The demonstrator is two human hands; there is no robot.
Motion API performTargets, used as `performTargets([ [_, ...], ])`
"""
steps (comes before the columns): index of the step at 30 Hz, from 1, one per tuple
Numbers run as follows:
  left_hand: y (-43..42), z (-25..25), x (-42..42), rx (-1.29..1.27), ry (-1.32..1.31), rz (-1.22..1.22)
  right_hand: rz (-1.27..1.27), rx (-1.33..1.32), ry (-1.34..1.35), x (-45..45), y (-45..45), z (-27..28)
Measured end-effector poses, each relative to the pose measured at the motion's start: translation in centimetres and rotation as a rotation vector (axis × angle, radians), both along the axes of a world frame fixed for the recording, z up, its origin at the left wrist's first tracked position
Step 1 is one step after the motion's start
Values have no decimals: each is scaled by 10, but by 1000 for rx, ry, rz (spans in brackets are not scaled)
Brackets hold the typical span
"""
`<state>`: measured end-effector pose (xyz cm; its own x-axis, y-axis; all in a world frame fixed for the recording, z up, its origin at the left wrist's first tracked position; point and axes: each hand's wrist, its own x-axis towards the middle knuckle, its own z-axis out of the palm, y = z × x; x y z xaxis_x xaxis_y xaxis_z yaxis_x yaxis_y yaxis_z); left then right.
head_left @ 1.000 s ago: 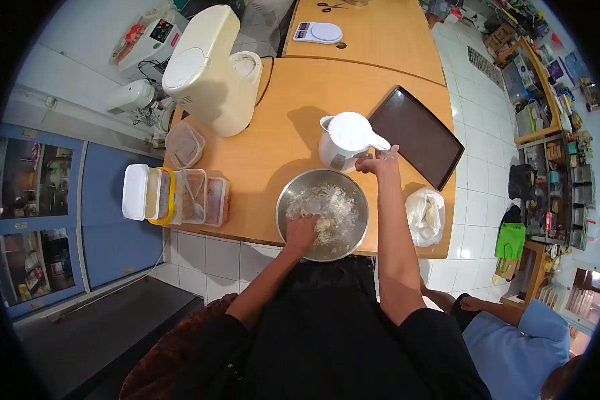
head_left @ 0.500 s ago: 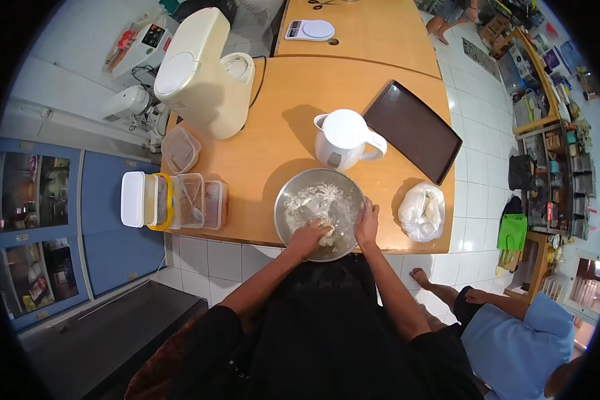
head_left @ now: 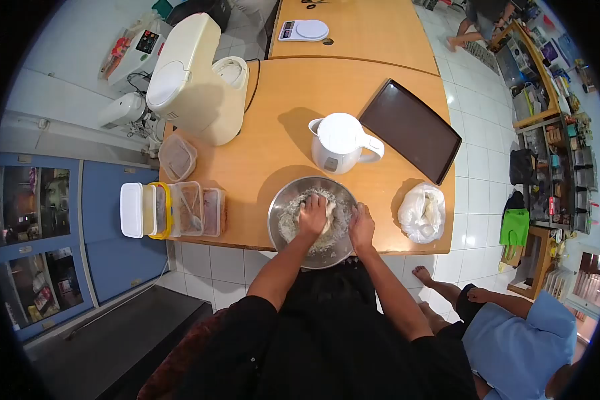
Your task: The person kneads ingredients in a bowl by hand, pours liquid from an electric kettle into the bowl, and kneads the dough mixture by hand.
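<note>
A steel mixing bowl stands at the table's front edge, with loose flour and a lump of pale, shaggy dough inside. My left hand is down in the bowl, its fingers curled over the dough and partly hidden by it. On the bowl's right side, my right hand grips the rim; its thumb and fingers are only partly visible. Just behind the bowl is a white lidded pitcher, handle to the right.
A dark baking tray and a tied plastic bag lie to the right. Plastic containers and a cream-coloured mixer stand left. A white scale sits farther back. A person in a blue shirt is at lower right.
My left hand has moved from the bowl's near side toward its middle, with the dough under its fingers. My right hand stays on the rim. The whole view has shifted slightly.
</note>
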<state>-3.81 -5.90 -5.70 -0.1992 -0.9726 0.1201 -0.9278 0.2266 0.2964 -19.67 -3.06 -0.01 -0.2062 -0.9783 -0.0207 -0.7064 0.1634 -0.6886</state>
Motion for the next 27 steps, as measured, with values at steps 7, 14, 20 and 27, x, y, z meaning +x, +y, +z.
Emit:
performTargets([
  [7,-22,0,12,274,533,276,-54,49,62,5,0,1],
  [14,13,54,31,339,-31,-227,-54,71,93,7,-1,6],
  [20,60,49,28,504,68,-128,-92,41,118,10,1,-3],
  [27,67,81,33,591,253,-247,-75,36,108,6,-2,-1],
])
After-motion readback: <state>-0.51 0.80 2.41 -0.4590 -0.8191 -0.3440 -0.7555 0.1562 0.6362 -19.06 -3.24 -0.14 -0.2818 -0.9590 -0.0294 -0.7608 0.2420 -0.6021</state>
